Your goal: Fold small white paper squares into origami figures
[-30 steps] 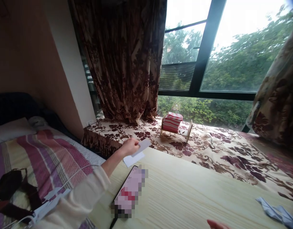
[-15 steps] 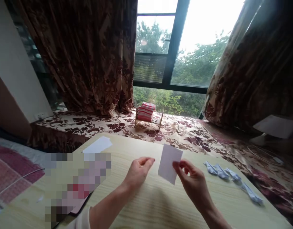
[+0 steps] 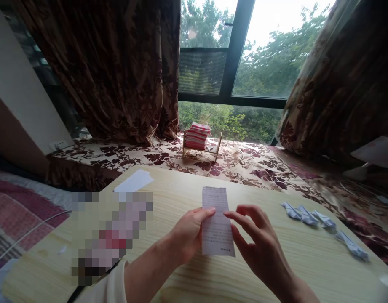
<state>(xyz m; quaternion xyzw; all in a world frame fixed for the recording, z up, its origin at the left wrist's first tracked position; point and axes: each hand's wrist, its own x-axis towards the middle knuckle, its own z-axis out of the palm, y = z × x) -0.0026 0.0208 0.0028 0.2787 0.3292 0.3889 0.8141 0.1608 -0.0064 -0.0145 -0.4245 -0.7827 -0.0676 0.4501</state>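
A narrow slip of paper [image 3: 216, 235] with lines of small print is held up over the table, its long side pointing away from me. My left hand [image 3: 189, 229] pinches its left edge, thumb on top and the fingers behind. At the right edge, my right hand [image 3: 258, 235] has its fingers apart, with the index fingertip at or very near the paper. To the right lie several folded paper pieces [image 3: 307, 216] in a slanting row. White paper sheets [image 3: 133, 182] lie at the table's far left.
The pale wooden table [image 3: 168, 185] has a blurred-out pinkish object [image 3: 118, 235] on its left and a small paper scrap [image 3: 62, 249]. Beyond it, a small rack [image 3: 218, 145] with folded red-striped cloths [image 3: 197, 136] stands on the floral window seat. A lamp [image 3: 375, 153] is at right.
The paper has moved left and turned its printed side to view. My left hand has taken hold of it, while my right hand's fingers have loosened and spread. The view has tilted down.
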